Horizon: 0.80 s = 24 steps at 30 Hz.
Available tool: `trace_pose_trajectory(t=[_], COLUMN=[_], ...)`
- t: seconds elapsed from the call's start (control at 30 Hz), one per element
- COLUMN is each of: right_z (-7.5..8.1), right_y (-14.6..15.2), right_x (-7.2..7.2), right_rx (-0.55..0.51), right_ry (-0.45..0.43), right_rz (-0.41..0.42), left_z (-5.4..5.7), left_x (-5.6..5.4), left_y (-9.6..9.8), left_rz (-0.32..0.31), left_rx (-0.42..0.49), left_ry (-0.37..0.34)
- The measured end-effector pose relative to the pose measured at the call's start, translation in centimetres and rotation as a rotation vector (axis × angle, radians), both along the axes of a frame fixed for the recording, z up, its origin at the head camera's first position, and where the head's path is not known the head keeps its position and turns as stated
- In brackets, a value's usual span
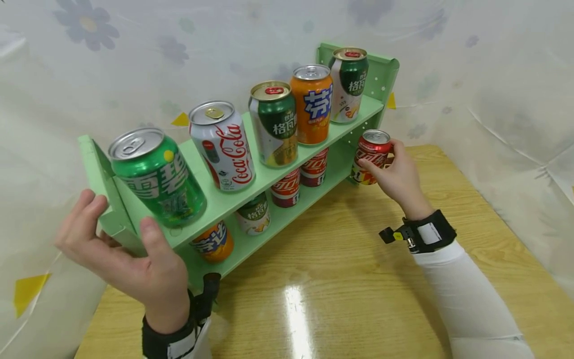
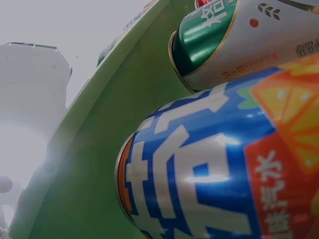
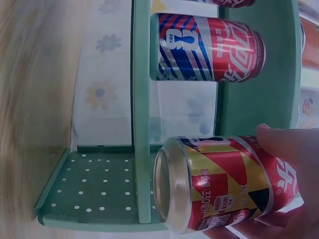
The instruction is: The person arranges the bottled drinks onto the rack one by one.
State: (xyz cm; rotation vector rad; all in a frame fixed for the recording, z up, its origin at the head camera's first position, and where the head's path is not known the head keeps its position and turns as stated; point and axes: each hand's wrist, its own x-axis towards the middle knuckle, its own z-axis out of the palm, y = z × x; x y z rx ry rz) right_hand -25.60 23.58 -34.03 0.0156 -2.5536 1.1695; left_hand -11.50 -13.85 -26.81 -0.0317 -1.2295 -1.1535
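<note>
A green two-tier rack point(image 1: 224, 202) stands slantwise on the wooden table. At its right end, my right hand point(image 1: 399, 174) grips a red Coca-Cola can point(image 1: 373, 149) between thumb and fingers. The right wrist view shows that can's bottom point(image 3: 162, 186) beside the lower shelf's edge, apart from the other cans. Around the rack's left end, my left hand point(image 1: 134, 259) holds the side panel, its thumb in front and fingers outside; some fingers are hidden. Closest to this hand are a green Sprite can point(image 1: 157, 179) above and an orange Fanta can point(image 1: 215, 244) below.
Along the upper tier also stand a white Coca-Cola can point(image 1: 224, 149), another Fanta can point(image 1: 312, 109) and two green-and-white cans point(image 1: 273, 124). Below are another green-and-white can point(image 1: 254, 217) and two red Coca-Cola cans point(image 1: 286, 189). Flowered sheeting point(image 1: 148, 65) hangs behind the table point(image 1: 341, 279).
</note>
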Motion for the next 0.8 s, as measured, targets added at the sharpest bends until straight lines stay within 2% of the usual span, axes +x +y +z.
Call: trace_pose_trajectory(t=[0.33, 0.8], right_z=[-0.1, 0.8], right_y=[-1.1, -2.3], right_x=[-0.6, -1.0], right_rx=[0.000, 0.005], right_ry=[0.014, 0.002], right_rz=[0.029, 0.047], left_z=[0.1, -0.2], left_x=[0.0, -0.2], left_y=[0.2, -0.3], left_rz=[0.008, 0.001], left_rx=[0.007, -0.006], left_ry=[0.003, -0.003])
